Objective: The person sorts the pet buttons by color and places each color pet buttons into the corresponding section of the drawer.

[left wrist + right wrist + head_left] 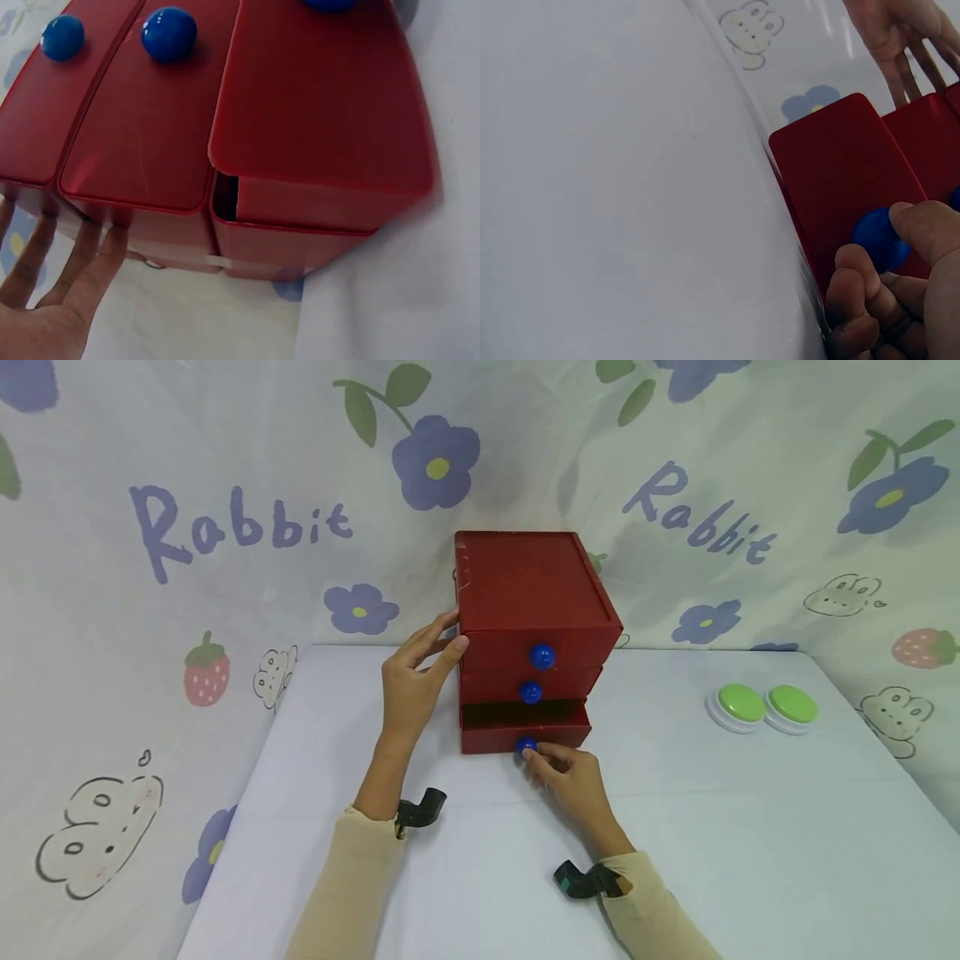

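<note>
A red cabinet (517,577) with three stacked drawers stands at the back of the table. Its bottom drawer (487,741) is pulled partway out, leaving a dark gap behind its front. My right hand (576,783) pinches the round blue knob (876,236) of that drawer between thumb and fingers. On the cabinet's left side rests my left hand (414,685), its extended fingers (94,266) against the wall near the upper drawers. The top knob (542,656) and the middle knob (531,692) are untouched, and both those drawers are in.
Two green push buttons (741,702) with white bases sit side by side at the table's right. Behind the cabinet hangs a curtain (247,435) printed with flowers, strawberries and rabbits. White cloth (480,860) covers the table, and a small black device is on each wrist.
</note>
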`<state>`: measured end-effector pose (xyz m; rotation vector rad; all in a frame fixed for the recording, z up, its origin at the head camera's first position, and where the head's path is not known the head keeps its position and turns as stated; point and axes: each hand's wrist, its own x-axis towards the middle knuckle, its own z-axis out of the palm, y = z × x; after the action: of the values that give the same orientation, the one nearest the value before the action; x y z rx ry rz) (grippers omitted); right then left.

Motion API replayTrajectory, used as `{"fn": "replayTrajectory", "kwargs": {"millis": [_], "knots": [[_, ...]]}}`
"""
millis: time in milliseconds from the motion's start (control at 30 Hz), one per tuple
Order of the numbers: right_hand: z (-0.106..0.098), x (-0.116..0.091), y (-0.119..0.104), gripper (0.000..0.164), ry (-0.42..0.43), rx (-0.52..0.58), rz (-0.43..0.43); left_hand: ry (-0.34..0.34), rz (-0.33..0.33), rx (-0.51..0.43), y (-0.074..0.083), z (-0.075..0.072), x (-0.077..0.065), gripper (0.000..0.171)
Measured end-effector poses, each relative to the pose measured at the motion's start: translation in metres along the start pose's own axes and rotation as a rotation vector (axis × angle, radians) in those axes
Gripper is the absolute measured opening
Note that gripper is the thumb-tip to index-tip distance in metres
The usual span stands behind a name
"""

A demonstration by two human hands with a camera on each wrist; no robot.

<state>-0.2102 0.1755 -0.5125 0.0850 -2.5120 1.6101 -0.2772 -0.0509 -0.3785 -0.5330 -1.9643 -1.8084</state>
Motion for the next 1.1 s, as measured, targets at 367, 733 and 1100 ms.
{"fn": "replayTrajectory", "kwargs": {"millis": [367, 733, 1100], "knots": [[0.0, -0.025, -0.003, 0.012, -0.005, -0.003, 0.01, -0.003, -0.004, 0.009, -0.003, -0.001, 0.0, 0.04], [-0.001, -0.05, -0.018, 0.01, 0.008, -0.025, 0.043, -0.003, -0.01, -0.007, -0.005, -0.001, -0.001, 0.04], [-0.006, -0.062, -0.009, 0.012, -0.024, 0.015, -0.047, 0.0, 0.005, -0.002, -0.001, -0.002, 0.002, 0.039]]}}
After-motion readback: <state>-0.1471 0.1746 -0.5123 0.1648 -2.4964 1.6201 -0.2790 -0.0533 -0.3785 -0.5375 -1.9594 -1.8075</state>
